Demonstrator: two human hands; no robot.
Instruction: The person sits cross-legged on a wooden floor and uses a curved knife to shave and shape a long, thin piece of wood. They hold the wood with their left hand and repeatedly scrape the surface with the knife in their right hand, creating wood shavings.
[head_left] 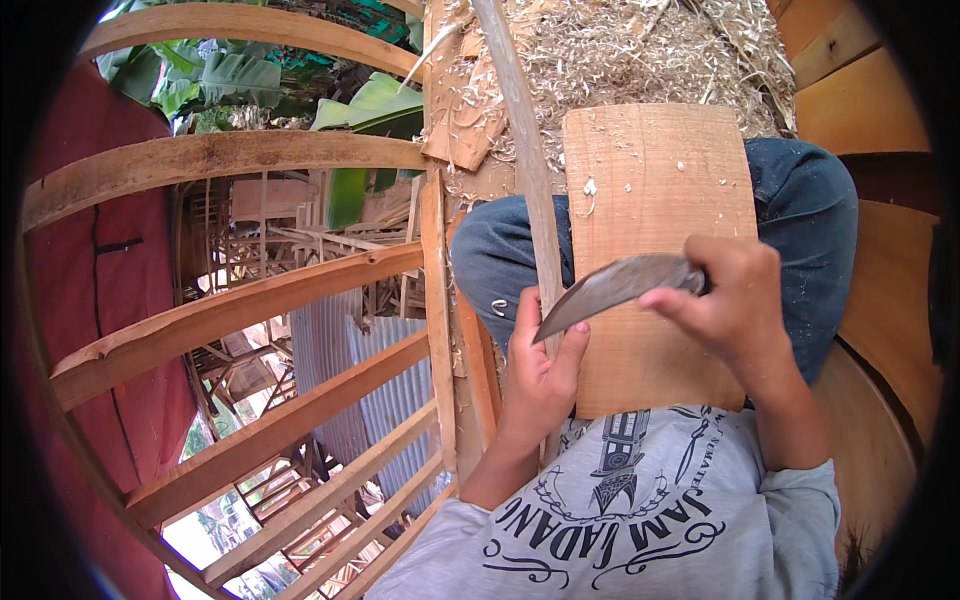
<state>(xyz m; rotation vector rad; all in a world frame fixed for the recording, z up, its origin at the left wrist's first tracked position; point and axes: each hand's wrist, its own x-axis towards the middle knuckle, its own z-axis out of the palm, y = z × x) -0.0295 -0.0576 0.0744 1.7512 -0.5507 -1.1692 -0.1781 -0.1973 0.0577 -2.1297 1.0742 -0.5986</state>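
The stick (pixel 522 130) runs from the top edge of the frame, just left of centre, down to the middle, where the left hand (pixel 545 375) is closed around it near its lower end. The right hand (pixel 738 305), right of centre, grips the handle of a knife (pixel 630 282) with a broad, curved blade. The blade points left, its tip over the stick between the left thumb and fingers; whether steel and wood touch there, I cannot tell

A pale wooden board (pixel 660 180) lies across the lap in the centre of the frame, a few light chips scattered on it. The blade and the right hand stand in front of its lower half, and the left hand hides part of the stick. Blue jeans (pixel 810 215) show on both sides of the board, and the grey printed shirt (pixel 650 480) fills the bottom centre

Curled wood shavings (pixel 650 60) cover the upper centre, behind the board and to the right of the stick. A slatted wooden railing (pixel 240 150) takes up the left side of the frame, with red sheeting (pixel 140 290) at the far left. Large green leaves (pixel 375 105) show through it at upper left, and corrugated metal (pixel 325 335) farther down. Curved orange-brown wooden panels (pixel 880 290) line the right edge
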